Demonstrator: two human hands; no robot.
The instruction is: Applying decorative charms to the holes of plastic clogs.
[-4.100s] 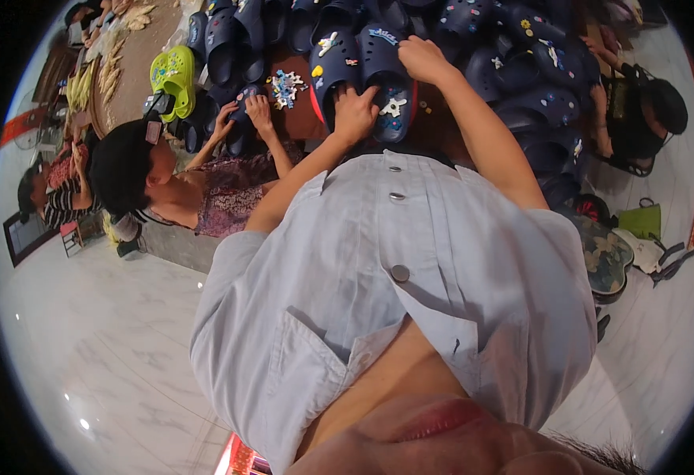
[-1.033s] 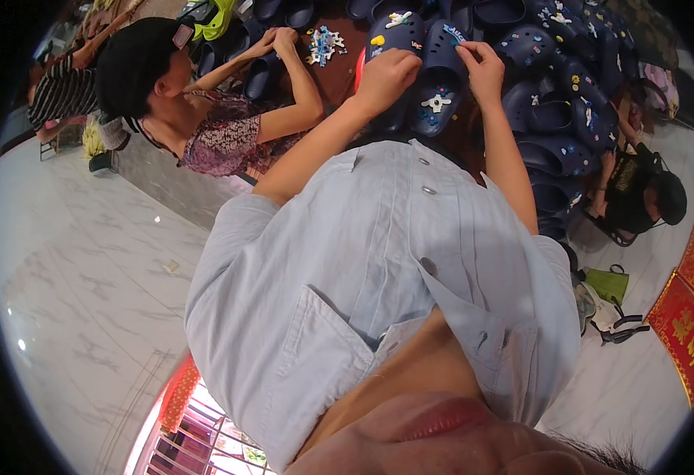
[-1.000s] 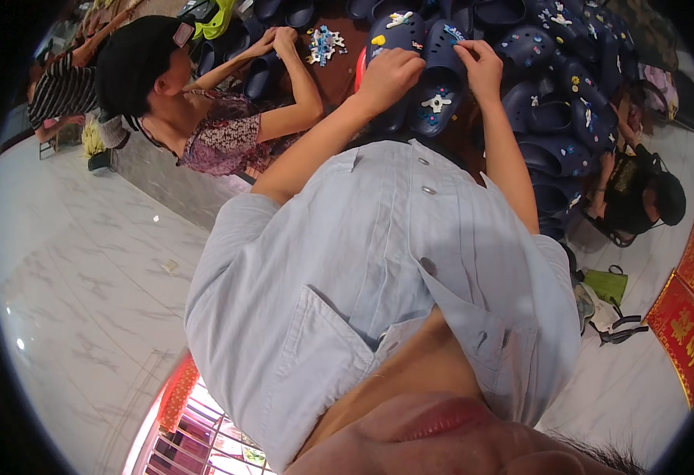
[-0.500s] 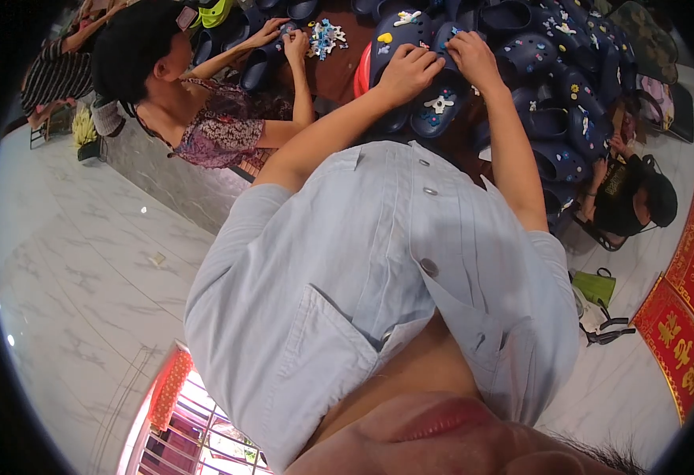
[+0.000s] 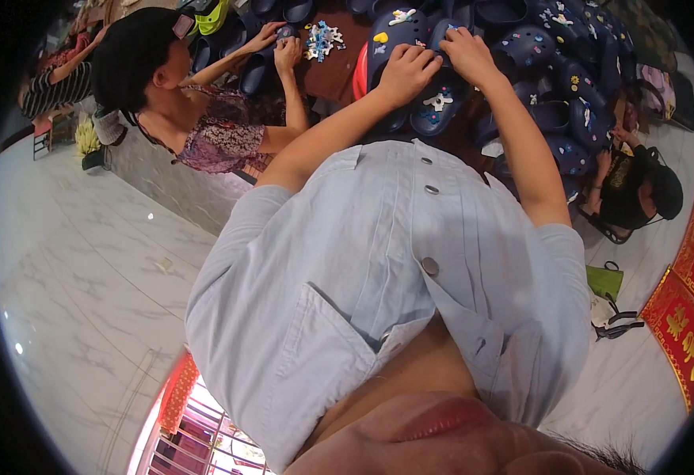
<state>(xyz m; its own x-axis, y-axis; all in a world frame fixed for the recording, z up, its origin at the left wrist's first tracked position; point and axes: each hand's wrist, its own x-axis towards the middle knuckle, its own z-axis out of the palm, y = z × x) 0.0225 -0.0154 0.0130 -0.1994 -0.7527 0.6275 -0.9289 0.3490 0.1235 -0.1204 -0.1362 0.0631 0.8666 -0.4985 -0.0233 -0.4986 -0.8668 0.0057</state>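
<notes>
Head view, upper middle of the frame: left hand [image 5: 407, 73] curled over the rim of a dark blue clog [image 5: 434, 107], fingers bent and pressing on it, grip partly hidden by the knuckles. Right hand [image 5: 467, 54] just beside, fingers pinched together on the top edge of the same clog, whether on a small piece or only the shoe, cannot tell. White charm [image 5: 440, 101] fixed on the clog's toe, below the two hands. Second dark blue clog [image 5: 390, 39] touching the left hand's far side, carrying a yellow charm [image 5: 380, 37] and a white one near the top edge. Red basin rim [image 5: 360, 73] showing just left of that pair, contents hidden. Brown counter [image 5: 333, 73] under all of it. Heap of loose blue and white charms [image 5: 320, 39] lying on the counter farther left, not in any container. Pile of more dark blue clogs [image 5: 557, 71] filling the upper right, several with small coloured charms. Another person's hands [image 5: 277, 43] at the upper left holding a further dark clog beside the charm heap. Green clog [image 5: 211, 14] at the top edge beyond. Seated person in black [image 5: 636, 194] at the right edge, near a green bag [image 5: 604, 281] on the pale marble floor [image 5: 78, 261].
</notes>
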